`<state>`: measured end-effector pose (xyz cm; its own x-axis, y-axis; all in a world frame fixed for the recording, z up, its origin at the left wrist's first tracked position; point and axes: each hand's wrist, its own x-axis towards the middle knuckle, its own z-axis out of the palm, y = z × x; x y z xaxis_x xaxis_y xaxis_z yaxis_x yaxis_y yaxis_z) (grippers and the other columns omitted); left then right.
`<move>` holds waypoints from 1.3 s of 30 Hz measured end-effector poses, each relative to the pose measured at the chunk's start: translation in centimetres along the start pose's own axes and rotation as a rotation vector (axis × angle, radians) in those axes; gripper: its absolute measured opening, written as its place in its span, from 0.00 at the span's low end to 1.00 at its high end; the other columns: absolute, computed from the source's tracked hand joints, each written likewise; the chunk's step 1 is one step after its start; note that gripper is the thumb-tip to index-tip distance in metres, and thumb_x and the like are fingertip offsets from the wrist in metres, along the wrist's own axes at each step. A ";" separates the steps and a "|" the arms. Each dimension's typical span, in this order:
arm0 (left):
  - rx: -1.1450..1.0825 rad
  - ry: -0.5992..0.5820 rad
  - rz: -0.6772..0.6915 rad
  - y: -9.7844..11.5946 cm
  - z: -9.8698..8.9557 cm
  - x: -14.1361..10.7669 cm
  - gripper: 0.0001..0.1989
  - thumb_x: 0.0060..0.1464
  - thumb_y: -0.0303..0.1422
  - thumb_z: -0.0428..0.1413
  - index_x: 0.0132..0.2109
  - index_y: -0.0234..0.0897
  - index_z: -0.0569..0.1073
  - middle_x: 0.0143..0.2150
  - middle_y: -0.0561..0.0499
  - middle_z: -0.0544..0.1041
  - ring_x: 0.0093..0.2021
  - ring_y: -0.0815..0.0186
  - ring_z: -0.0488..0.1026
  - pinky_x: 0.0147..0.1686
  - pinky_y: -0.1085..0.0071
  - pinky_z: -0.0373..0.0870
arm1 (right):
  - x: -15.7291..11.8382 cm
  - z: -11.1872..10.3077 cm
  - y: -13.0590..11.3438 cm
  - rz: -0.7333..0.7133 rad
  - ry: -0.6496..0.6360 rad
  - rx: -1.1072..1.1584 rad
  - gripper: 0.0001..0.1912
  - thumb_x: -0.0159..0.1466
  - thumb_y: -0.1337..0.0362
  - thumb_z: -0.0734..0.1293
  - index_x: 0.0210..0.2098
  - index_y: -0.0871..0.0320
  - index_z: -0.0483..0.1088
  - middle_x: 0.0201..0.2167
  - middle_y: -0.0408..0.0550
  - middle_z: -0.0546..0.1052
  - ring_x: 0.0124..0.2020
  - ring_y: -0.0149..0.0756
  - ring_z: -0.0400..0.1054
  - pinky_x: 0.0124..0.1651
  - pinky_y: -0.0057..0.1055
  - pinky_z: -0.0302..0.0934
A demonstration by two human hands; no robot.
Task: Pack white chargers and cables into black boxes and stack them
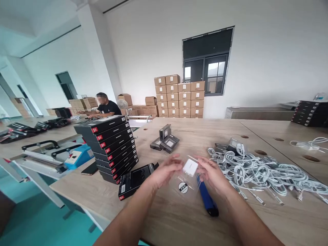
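Observation:
A small white charger (190, 167) is held up over the table, its prongs pointing down. My right hand (210, 172) grips its right edge between thumb and fingers. My left hand (166, 170) is at the charger's left side, its slightly blurred fingers closed on a clear plastic bag (183, 196). This bag hangs around and below the charger and bears a round black-and-white sticker (183, 187). I cannot tell whether the charger is inside the bag. Below my right hand lies a blue tool with a black end (207, 198), its upper part hidden.
Stacked black boxes (115, 147) stand left, near an open black box (134, 179) and a phone (89, 168). Small grey boxes (167, 141) lie ahead. Coiled white cables (266, 171) spread right. A co-worker (109, 106) sits far left; cartons (179, 97) line the wall.

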<state>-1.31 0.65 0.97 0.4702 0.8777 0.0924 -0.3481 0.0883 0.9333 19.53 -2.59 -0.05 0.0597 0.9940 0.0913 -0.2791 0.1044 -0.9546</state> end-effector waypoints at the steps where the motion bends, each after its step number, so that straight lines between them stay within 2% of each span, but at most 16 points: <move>1: 0.084 0.062 0.061 1.1 -0.9 -0.3 0.27 0.41 0.34 0.68 0.50 0.41 0.71 0.48 0.47 0.75 0.49 0.60 0.73 0.49 0.65 0.67 | 0.1 -0.1 -0.1 0.030 0.045 0.047 0.24 0.58 0.57 0.72 0.51 0.61 0.72 0.35 0.54 0.80 0.27 0.38 0.75 0.15 0.23 0.57; 3: 0.362 0.159 0.191 3.2 -3.2 -1.0 0.23 0.46 0.40 0.66 0.49 0.41 0.70 0.52 0.48 0.73 0.54 0.58 0.70 0.53 0.63 0.65 | 0.3 -0.2 -0.3 0.070 0.166 0.127 0.18 0.60 0.61 0.71 0.48 0.62 0.72 0.32 0.53 0.80 0.27 0.39 0.76 0.15 0.23 0.59; 4: 0.563 0.186 0.215 4.1 -4.5 -1.3 0.22 0.47 0.43 0.65 0.47 0.41 0.70 0.51 0.48 0.73 0.53 0.57 0.69 0.54 0.62 0.65 | 0.5 -0.2 -0.3 0.077 0.216 0.157 0.16 0.60 0.63 0.70 0.47 0.61 0.72 0.30 0.51 0.80 0.27 0.40 0.76 0.16 0.23 0.61; 5: 0.780 0.183 0.185 4.9 -5.9 -1.6 0.23 0.47 0.46 0.65 0.46 0.41 0.71 0.51 0.48 0.73 0.52 0.56 0.70 0.53 0.62 0.65 | 0.6 -0.2 -0.4 0.081 0.247 0.182 0.15 0.60 0.64 0.70 0.46 0.60 0.72 0.30 0.50 0.80 0.29 0.41 0.77 0.17 0.24 0.63; 7: 1.138 0.089 0.053 5.7 -8.4 -2.2 0.27 0.43 0.49 0.66 0.47 0.40 0.72 0.51 0.47 0.73 0.49 0.54 0.71 0.51 0.61 0.65 | 0.7 -0.2 -0.3 0.083 0.267 0.215 0.15 0.60 0.65 0.70 0.46 0.59 0.70 0.31 0.50 0.80 0.32 0.43 0.78 0.20 0.27 0.67; 9: 1.330 -0.020 -0.046 5.7 -10.1 -2.5 0.34 0.36 0.48 0.69 0.50 0.41 0.73 0.54 0.46 0.73 0.51 0.51 0.71 0.53 0.60 0.65 | 0.8 0.0 -0.1 0.077 0.267 0.243 0.16 0.59 0.64 0.70 0.46 0.58 0.70 0.32 0.51 0.80 0.33 0.44 0.79 0.22 0.27 0.69; 11: 1.421 -0.059 -0.095 5.2 -10.9 -2.5 0.39 0.32 0.46 0.71 0.54 0.42 0.73 0.56 0.44 0.74 0.54 0.48 0.70 0.54 0.59 0.65 | 0.7 0.3 0.1 0.059 0.256 0.267 0.17 0.59 0.63 0.71 0.47 0.57 0.69 0.31 0.50 0.80 0.33 0.44 0.79 0.22 0.27 0.69; 14: 1.480 -0.023 -0.122 4.7 -10.3 -2.4 0.41 0.30 0.45 0.71 0.55 0.40 0.74 0.54 0.41 0.75 0.54 0.43 0.72 0.54 0.56 0.66 | 0.6 0.9 0.6 0.009 0.220 0.301 0.25 0.57 0.61 0.74 0.52 0.55 0.68 0.33 0.47 0.81 0.36 0.43 0.79 0.25 0.29 0.71; 17: 1.425 0.015 -0.022 4.8 -8.5 -2.3 0.43 0.28 0.42 0.72 0.56 0.40 0.74 0.55 0.41 0.75 0.57 0.41 0.70 0.57 0.55 0.65 | 0.2 1.7 0.9 -0.082 0.128 0.320 0.38 0.52 0.58 0.78 0.60 0.53 0.64 0.39 0.47 0.81 0.43 0.43 0.78 0.34 0.32 0.74; 19: 1.369 0.047 0.051 5.0 -7.0 -2.3 0.46 0.25 0.40 0.73 0.58 0.40 0.74 0.57 0.40 0.74 0.60 0.40 0.68 0.60 0.53 0.62 | -0.1 2.2 1.0 -0.149 0.080 0.294 0.43 0.52 0.55 0.79 0.63 0.52 0.61 0.44 0.48 0.81 0.46 0.43 0.77 0.41 0.34 0.75; 23: 1.315 0.092 0.119 5.4 -4.5 -2.3 0.52 0.25 0.40 0.74 0.63 0.41 0.69 0.65 0.39 0.67 0.66 0.38 0.61 0.64 0.51 0.57 | -0.6 2.8 1.0 -0.207 0.054 0.199 0.44 0.55 0.51 0.77 0.66 0.50 0.60 0.53 0.51 0.77 0.50 0.44 0.75 0.48 0.39 0.74; 26: 1.329 0.123 0.167 5.6 -3.5 -2.2 0.54 0.28 0.38 0.73 0.66 0.41 0.65 0.66 0.39 0.65 0.67 0.39 0.58 0.66 0.50 0.53 | -0.6 2.7 0.9 -0.194 0.052 0.186 0.45 0.54 0.51 0.77 0.66 0.52 0.60 0.51 0.51 0.78 0.49 0.45 0.76 0.47 0.39 0.74; 30: 1.417 0.096 0.251 5.8 -3.2 -2.2 0.55 0.31 0.35 0.71 0.69 0.38 0.61 0.66 0.36 0.65 0.68 0.40 0.56 0.67 0.48 0.49 | -0.5 2.5 1.0 -0.136 0.062 0.200 0.45 0.52 0.53 0.79 0.65 0.52 0.62 0.43 0.48 0.81 0.45 0.44 0.78 0.44 0.37 0.75; 33: 1.378 0.021 0.327 5.9 -3.5 -2.3 0.55 0.32 0.34 0.71 0.69 0.41 0.61 0.66 0.39 0.65 0.67 0.43 0.57 0.67 0.51 0.51 | -0.7 2.9 1.1 -0.113 0.021 0.212 0.47 0.51 0.54 0.79 0.66 0.53 0.61 0.38 0.47 0.82 0.44 0.44 0.78 0.43 0.37 0.75; 36: 1.361 0.005 0.367 6.1 -3.7 -2.5 0.54 0.34 0.34 0.71 0.69 0.42 0.60 0.65 0.41 0.66 0.66 0.44 0.59 0.66 0.52 0.54 | -0.8 3.7 1.1 -0.087 -0.077 0.244 0.45 0.54 0.51 0.78 0.66 0.52 0.60 0.41 0.49 0.81 0.47 0.44 0.77 0.45 0.38 0.75; 39: 1.279 0.019 0.337 6.7 -3.2 -2.9 0.52 0.35 0.33 0.70 0.69 0.43 0.61 0.66 0.43 0.66 0.67 0.45 0.59 0.67 0.53 0.54 | -0.7 4.0 1.0 -0.039 -0.103 0.388 0.36 0.61 0.41 0.68 0.63 0.50 0.63 0.47 0.51 0.80 0.51 0.42 0.75 0.49 0.41 0.74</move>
<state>-7.59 0.25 5.86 0.4969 0.7761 0.3882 0.5654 -0.6289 0.5336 15.41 -3.09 0.04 -0.0135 0.9850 0.1720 -0.6211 0.1265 -0.7735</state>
